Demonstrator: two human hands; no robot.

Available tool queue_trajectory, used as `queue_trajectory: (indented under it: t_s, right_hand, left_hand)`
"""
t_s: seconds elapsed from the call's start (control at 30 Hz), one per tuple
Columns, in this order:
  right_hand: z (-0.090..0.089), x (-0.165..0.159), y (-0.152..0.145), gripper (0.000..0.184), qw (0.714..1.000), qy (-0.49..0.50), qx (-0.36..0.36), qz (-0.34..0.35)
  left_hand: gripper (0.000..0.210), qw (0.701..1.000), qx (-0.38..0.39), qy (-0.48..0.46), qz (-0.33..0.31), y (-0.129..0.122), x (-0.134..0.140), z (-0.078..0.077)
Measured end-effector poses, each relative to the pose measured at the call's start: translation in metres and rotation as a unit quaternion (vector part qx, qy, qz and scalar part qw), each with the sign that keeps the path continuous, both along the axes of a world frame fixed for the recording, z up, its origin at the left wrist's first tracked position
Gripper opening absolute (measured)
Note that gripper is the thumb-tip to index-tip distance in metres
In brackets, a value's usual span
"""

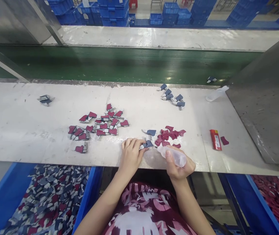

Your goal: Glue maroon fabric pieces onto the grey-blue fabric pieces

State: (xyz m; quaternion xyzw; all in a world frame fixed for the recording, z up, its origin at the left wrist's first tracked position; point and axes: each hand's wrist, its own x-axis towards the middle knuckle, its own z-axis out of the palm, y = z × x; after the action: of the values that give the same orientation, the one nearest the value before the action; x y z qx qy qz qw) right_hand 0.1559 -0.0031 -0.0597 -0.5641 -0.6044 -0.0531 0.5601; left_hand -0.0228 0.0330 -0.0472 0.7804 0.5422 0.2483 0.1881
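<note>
My left hand pinches a small blue-grey and white plastic part just above the white worktop. In my right hand is a translucent squeeze bottle, its thin tip pointing at that part. Whether the tip touches it I cannot tell. Another blue-grey part lies just beyond my left fingers. Behind the bottle is a loose heap of dark red flat pieces. To the left lie several parts with red pieces on them.
Several blue-grey parts lie farther back. At right are a red packet, a single red piece and a second bottle. A green conveyor belt runs behind. Blue bins stand below the front edge; a metal box bounds the right.
</note>
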Motion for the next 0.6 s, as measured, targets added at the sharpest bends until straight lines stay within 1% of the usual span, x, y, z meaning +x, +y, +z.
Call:
queue_trajectory:
  t_s: [0.2, 0.43, 0.6]
  right_hand:
    - [0.001, -0.007, -0.001, 0.016, 0.999, 0.015, -0.006, 0.033]
    - [0.004, -0.021, 0.005, 0.018, 0.998, -0.003, -0.004, 0.06]
    - [0.001, -0.022, 0.006, 0.017, 0.999, 0.007, 0.004, 0.05]
  left_hand:
    - [0.015, 1.0, 0.002, -0.001, -0.001, 0.0, -0.001, 0.0]
    - [0.013, 1.0, -0.004, -0.011, 0.0, 0.001, 0.0, -0.001]
    - [0.011, 1.0, -0.006, -0.01, 0.004, 0.001, 0.0, -0.001]
